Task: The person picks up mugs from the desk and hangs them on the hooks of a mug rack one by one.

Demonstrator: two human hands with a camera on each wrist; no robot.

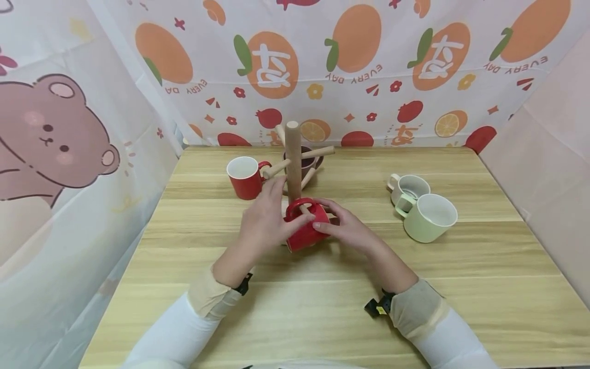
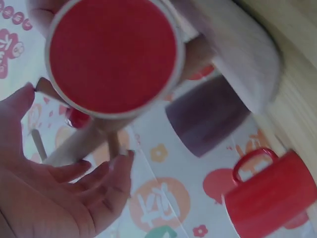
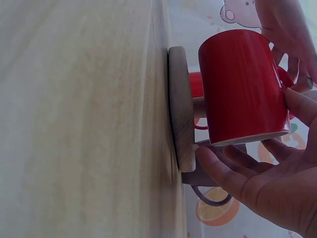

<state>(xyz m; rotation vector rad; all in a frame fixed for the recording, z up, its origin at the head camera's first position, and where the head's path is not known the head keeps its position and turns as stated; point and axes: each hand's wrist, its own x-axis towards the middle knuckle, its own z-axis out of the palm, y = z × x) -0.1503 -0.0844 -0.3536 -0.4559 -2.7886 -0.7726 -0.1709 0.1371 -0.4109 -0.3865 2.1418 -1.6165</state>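
A red mug [image 1: 309,236] hangs low on the front of a wooden mug tree [image 1: 293,159], tilted on its side. Through its handle loop the tip of a peg shows in the head view. My right hand [image 1: 352,230] holds the mug's right end, thumb on top and fingers below, as the right wrist view shows. On the other side, my left hand [image 1: 262,218] is beside the post and handle with its fingers loosely extended. In the left wrist view, the mug's round red end [image 2: 114,54] is apart from the left fingers.
A second red mug [image 1: 246,184] with a white inside stands left of the tree. Behind the post is a dark mug [image 1: 308,163]. At the right, a pale green mug [image 1: 426,225] stands before a grey-white mug [image 1: 409,183]. Patterned cloth [image 1: 336,113] hangs behind the table.
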